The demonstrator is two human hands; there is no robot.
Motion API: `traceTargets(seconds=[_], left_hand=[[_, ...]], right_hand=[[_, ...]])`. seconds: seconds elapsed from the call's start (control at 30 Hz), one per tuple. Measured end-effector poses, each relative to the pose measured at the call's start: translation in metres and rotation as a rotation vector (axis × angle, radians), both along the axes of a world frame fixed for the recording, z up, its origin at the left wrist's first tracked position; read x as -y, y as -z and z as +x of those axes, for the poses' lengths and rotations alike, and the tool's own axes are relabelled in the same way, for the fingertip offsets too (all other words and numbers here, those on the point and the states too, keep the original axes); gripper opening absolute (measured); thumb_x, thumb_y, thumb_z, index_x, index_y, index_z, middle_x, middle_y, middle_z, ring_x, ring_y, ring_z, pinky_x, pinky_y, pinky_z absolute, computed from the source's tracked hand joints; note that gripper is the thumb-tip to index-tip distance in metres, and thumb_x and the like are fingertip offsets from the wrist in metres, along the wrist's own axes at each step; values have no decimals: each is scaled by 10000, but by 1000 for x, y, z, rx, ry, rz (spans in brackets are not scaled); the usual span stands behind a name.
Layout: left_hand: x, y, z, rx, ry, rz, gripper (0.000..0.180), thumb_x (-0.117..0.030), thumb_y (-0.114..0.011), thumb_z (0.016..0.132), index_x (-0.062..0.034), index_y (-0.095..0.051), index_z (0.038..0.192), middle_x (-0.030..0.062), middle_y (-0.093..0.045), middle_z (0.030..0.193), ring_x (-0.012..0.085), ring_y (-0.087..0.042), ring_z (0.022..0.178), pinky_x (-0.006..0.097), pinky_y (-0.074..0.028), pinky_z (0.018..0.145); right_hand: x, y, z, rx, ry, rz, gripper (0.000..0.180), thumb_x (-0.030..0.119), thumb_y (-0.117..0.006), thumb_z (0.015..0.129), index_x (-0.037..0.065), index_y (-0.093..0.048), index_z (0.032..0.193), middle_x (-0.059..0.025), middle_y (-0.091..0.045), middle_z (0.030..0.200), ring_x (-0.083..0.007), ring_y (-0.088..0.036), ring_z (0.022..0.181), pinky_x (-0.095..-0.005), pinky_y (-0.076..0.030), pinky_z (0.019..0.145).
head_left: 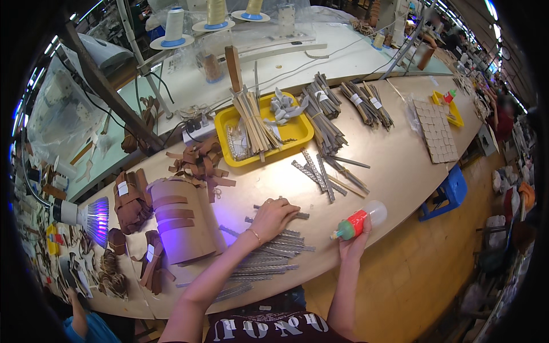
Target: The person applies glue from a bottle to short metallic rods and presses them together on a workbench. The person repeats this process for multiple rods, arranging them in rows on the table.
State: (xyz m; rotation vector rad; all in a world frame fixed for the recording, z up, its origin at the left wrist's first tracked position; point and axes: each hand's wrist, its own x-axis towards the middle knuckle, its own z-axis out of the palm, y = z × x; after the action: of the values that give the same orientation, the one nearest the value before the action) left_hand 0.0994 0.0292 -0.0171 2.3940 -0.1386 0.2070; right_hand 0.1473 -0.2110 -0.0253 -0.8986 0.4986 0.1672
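While the right hand [357,240] grasps a tilted squeeze bottle [355,224], the left hand [273,218] bends over a grey strip [302,215] on the worktop [263,178], probably steadying it; whether it pinches, I cannot tell.

Workshop, production-floor type. Thread cones [174,26] are standing over a pale worktable [343,40], bundled strips [132,206] are lying along a long bench [394,154], strip lights [490,8] are running overhead, a co-worker's blue sleeve [94,330] is showing lower left.
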Motion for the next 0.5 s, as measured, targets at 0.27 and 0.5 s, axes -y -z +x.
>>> traceTargets(seconds=[0.27, 0.5], left_hand=[[0, 4, 10, 75, -28, 114, 130, -187, -650, 893, -96, -712, 964, 54, -642, 989, 234, -592, 983, 391, -405, 936], [-25, -14, -31, 103, -236, 43, 206, -136, -639, 891, -76, -685, 1083, 109, -621, 1180, 287, -586, 1067, 438, -385, 989]], right_hand=[[-4, -1, 2, 30, 38, 3, 476, 518, -642, 884, 141, -527, 1150, -20, -605, 924, -175, -636, 791, -318, -529, 627], [-8, 0, 2, 135, 26, -149, 471, 450, -673, 891, 104, -521, 1172, -34, -606, 950, -160, -637, 828, -304, -545, 672]])
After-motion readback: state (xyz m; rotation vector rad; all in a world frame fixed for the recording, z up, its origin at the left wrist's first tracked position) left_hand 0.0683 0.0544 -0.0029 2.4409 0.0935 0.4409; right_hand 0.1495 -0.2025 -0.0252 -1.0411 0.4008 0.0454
